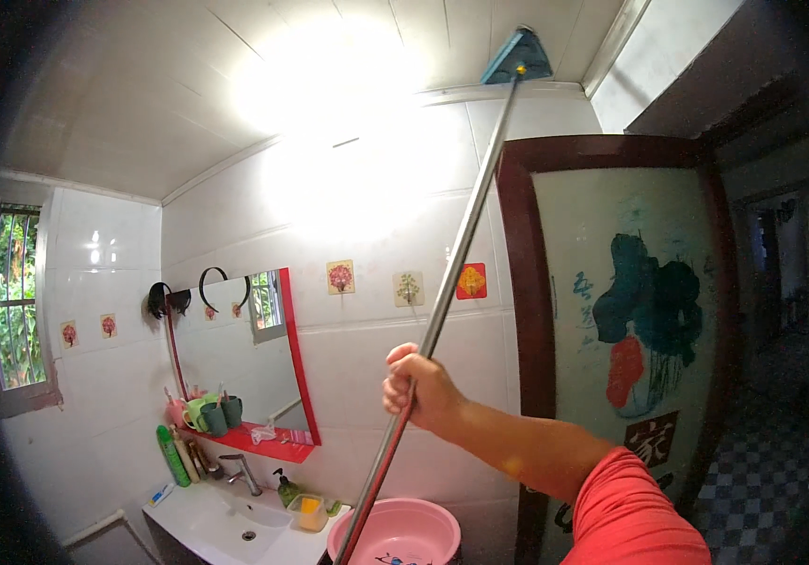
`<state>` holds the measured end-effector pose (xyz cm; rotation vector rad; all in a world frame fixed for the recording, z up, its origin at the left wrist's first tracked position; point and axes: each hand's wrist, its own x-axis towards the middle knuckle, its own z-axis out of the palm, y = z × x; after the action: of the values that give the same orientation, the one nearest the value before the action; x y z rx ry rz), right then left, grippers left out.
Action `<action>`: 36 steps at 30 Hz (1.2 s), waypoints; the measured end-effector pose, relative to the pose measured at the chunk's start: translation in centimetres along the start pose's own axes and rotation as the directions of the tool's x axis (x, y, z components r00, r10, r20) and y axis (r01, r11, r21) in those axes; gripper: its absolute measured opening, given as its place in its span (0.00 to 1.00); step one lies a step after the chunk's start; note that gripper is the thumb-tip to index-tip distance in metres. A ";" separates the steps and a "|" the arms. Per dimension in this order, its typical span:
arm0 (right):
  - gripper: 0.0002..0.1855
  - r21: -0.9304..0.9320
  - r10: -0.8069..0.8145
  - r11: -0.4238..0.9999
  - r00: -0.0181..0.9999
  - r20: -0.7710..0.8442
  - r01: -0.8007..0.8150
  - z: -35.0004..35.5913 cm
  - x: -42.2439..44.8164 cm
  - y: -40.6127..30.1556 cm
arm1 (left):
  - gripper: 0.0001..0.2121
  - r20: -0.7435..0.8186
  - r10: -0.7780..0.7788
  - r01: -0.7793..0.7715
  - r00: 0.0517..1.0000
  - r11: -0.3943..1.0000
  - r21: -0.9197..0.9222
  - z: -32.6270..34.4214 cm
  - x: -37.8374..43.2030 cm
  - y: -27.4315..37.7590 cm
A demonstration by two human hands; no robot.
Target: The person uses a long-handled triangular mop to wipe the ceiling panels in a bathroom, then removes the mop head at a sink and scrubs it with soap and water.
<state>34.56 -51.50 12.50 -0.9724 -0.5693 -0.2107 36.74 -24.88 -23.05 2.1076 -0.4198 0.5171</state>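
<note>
My right hand (424,390) grips a long metal pole (471,212) that slants up and to the right across the view. At the pole's top, a blue triangular mop head (519,58) is up against the panelled ceiling (157,78), close to where it joins the wall. The mop head's far side is hidden. Out of the bottom edge runs the pole's lower end, passing in front of a pink plastic basin (439,526). My left hand is out of view.
A bright ceiling light (337,78) glares left of the pole. Below are a red-framed mirror (242,353), cups (214,418) on its shelf, and a white washbasin (217,522) with a faucet (242,473). A glass door (588,212) stands right; a barred window (19,304), left.
</note>
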 end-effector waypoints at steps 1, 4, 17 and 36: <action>0.04 0.011 -0.010 1.000 1.000 0.005 0.010 -0.7 0.1 -0.9 | 0.18 0.008 -0.012 0.012 1.000 1.000 -0.018 -0.1 0.8 0.7; 0.07 0.017 -0.081 0.997 0.997 -0.019 0.081 -2.6 1.1 -3.2 | 0.17 -0.020 -0.036 0.038 0.999 0.995 0.096 2.0 4.3 0.0; 0.03 0.138 -0.076 0.990 0.961 0.268 0.040 -1.0 5.4 -5.1 | 0.19 -0.329 0.181 -0.074 0.927 0.947 0.312 -3.2 5.9 5.4; 0.04 0.134 0.202 0.950 0.880 0.429 -0.283 7.1 8.8 7.4 | 0.15 -0.332 -0.087 0.192 0.939 0.935 0.298 -9.4 -1.8 -3.2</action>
<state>42.42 -40.81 14.97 -0.8916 -0.8290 0.2822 34.83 -15.10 -21.33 2.2943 0.0058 0.8706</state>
